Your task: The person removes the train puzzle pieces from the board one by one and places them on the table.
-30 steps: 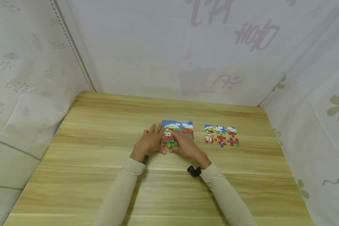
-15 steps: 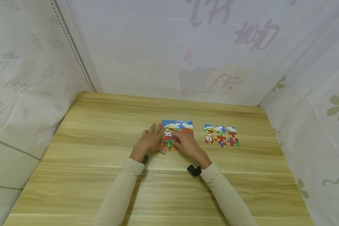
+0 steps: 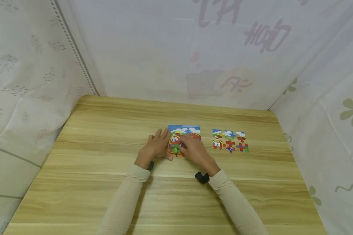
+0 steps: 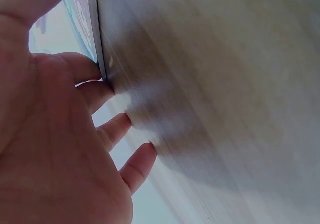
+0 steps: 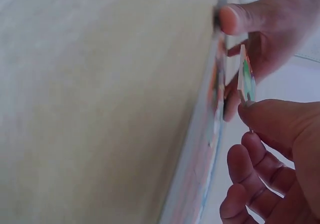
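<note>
A jigsaw puzzle board [image 3: 184, 127] with a cartoon train and clouds lies flat on the table. My left hand [image 3: 156, 147] rests along its left side, fingers spread and fairly straight, and its fingertips touch the board's edge in the left wrist view. Over the board, my right hand [image 3: 195, 150] pinches a puzzle piece [image 5: 247, 79] between thumb and fingers. In the right wrist view this piece, partly green and orange, is held on edge, apart from the board. The right hand covers the board's lower right part in the head view.
Several other puzzle pieces [image 3: 230, 144] lie in two rows to the right of the board, with small gaps between them. The wooden table [image 3: 176, 202] meets a cloth-covered wall [image 3: 141, 65] at its back.
The right thumb has drawn up from the board's lower edge, and the right fingers now pinch the puzzle piece clear of the board. My left hand has stayed in place.
</note>
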`<state>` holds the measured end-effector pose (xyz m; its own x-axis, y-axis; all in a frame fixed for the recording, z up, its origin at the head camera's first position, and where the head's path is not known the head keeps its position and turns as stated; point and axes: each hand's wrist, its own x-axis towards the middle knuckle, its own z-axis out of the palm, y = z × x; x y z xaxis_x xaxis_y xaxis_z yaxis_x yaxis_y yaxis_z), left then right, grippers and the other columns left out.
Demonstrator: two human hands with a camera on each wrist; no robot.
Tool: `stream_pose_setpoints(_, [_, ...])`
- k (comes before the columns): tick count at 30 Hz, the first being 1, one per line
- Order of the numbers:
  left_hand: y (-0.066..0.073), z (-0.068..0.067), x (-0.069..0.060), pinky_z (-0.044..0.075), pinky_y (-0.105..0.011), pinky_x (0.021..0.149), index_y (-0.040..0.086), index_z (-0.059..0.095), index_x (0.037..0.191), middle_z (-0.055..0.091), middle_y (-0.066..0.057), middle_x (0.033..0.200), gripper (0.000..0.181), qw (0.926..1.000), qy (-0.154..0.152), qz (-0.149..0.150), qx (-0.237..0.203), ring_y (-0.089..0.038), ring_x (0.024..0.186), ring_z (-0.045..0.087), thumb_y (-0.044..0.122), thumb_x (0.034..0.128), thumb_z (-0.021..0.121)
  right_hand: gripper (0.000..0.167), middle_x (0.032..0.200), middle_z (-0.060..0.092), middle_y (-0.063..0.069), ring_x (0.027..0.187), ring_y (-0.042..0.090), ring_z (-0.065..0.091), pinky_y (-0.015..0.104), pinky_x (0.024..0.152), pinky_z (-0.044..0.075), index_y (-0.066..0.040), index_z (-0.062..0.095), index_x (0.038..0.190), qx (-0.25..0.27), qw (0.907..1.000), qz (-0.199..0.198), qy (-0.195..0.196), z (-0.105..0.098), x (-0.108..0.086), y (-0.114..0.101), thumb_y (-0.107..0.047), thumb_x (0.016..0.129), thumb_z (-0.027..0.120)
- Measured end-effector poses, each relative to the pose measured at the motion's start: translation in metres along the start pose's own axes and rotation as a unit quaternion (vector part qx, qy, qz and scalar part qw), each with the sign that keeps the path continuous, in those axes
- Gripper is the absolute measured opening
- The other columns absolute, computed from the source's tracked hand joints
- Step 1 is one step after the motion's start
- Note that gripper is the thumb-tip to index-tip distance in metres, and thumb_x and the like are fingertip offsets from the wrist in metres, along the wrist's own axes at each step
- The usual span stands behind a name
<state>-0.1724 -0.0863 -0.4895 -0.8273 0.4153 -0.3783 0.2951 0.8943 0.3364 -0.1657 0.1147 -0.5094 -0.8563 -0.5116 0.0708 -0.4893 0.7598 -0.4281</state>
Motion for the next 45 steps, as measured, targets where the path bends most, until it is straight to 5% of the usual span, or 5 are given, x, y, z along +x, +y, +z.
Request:
stream_pose_setpoints(8, [0.0,-0.001,0.001,0.022,-0.054,0.113,0.004,0.006,0.159,0.0,-0.013,0.167,0.123,1.0,-0.007,0.002,0.001,-0.037,0.153,-0.001,0.053,0.0751,0.08,0.016,0.1,0.065,-0.002,0.078,0.011,0.055,0.031,0.067,0.048,-0.017,0.068,0.11,0.02,0.9996,0.006,-0.018,-0.019,-0.014,0.017,-0.02,0.094,0.069])
stream_pose_setpoints(27, [0.0,-0.002,0.0,0.021,-0.055,0.115,0.004,0.003,0.16,-0.002,-0.012,0.167,0.122,0.9999,-0.015,0.001,0.006,-0.037,0.153,-0.002,0.054,0.0766,0.078,0.013,0.101,0.066,-0.001,0.083,0.013,0.062,0.033,0.07,0.052,-0.014,0.07,0.105,0.02,0.9978,0.056,-0.028,-0.047,-0.065,0.079,-0.014,0.092,0.07])
stream_pose_setpoints(45, [0.0,-0.001,-0.001,0.02,-0.056,0.114,0.004,0.005,0.16,-0.001,-0.013,0.167,0.121,1.0,-0.006,0.005,-0.004,-0.037,0.153,-0.001,0.053,0.0769,0.079,0.014,0.094,0.066,-0.003,0.079,0.012,0.055,0.035,0.071,0.048,-0.014,0.07,0.104,-0.008,0.9942,0.096,-0.049,-0.062,-0.098,0.109,-0.014,0.09,0.07])
